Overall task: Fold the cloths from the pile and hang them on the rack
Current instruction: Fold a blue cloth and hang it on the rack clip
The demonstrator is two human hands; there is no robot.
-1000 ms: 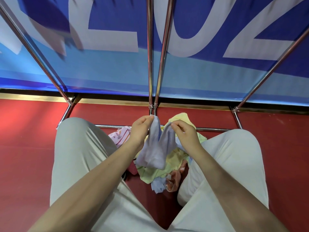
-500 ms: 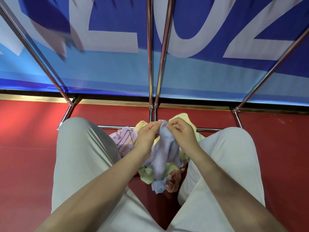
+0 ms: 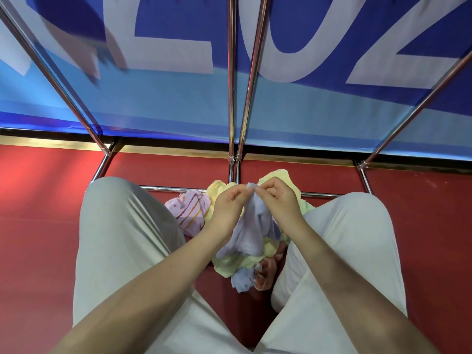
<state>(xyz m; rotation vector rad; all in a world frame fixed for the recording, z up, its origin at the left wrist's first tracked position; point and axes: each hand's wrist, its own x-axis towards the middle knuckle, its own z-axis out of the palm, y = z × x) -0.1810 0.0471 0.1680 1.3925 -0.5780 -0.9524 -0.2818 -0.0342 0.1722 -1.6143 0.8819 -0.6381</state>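
Head view, both hands (image 3: 231,209) (image 3: 279,200) pinching lavender cloth (image 3: 251,231)

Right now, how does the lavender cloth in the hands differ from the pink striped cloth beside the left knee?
The lavender cloth is plain; the pink striped cloth carries orange and red stripes. The lavender cloth hangs lifted, its top edge pinched by the left hand and right hand; the pink striped cloth lies crumpled on the pile, untouched. The lavender one is gathered into long vertical folds, the pink one bunched in a lump. Neither is on the rack yet.
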